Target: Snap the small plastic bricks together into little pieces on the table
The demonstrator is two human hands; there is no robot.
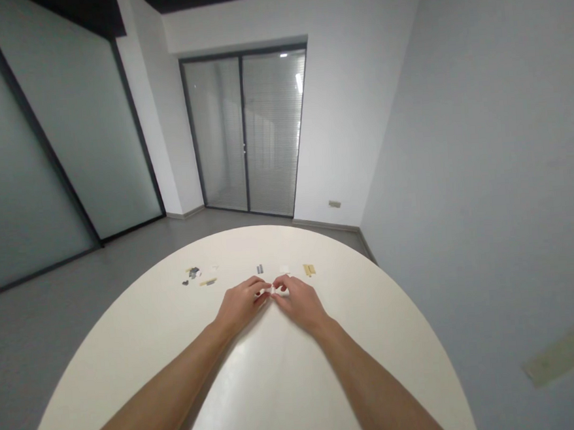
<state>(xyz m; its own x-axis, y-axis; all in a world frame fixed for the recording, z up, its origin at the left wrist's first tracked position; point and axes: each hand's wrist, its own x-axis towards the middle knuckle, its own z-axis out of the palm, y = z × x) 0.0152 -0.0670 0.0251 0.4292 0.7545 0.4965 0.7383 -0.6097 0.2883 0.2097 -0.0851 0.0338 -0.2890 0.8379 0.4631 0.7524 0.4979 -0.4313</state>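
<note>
Over the middle of the table, my left hand [243, 303] and my right hand [300, 300] meet at the fingertips. Both are closed in a pinch around a small white piece [272, 289], mostly covered by the fingers; its exact kind is too small to tell. Just beyond the hands lie two small grey pieces [260, 268] and a flat white piece [284, 269]. Slightly to the right of these are several tan flat pieces [309, 270].
On the round white table [280, 399], a small pile of dark grey and black pieces [193, 272] sits at the left, near tan and grey strips [208, 282]. A grey-blue wall [492, 200] stands right of the table. Glass doors [246, 132] stand behind it.
</note>
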